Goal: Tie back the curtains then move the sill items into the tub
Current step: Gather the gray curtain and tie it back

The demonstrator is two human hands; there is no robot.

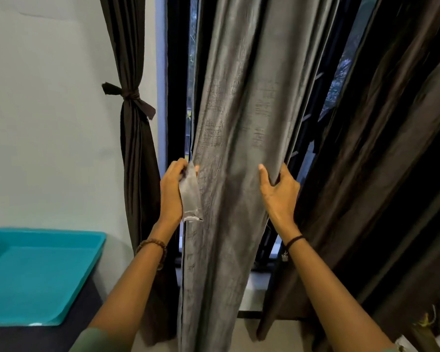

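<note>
Reaches forward and up with both arms, elbows nearly straight, forearms bare. Grips a fabric strip (190, 193) in the left hand (172, 189), fingers curled over its top end, back of the hand turned left. Grips a fold of the curtain (235, 123) in the right hand (280, 193), fingers wrapped behind the fold, thumb laid straight up its front. Holds both hands level and apart. Wears a beaded bracelet (153, 246) on the left wrist and a thin black band (295, 240) on the right wrist.
</note>
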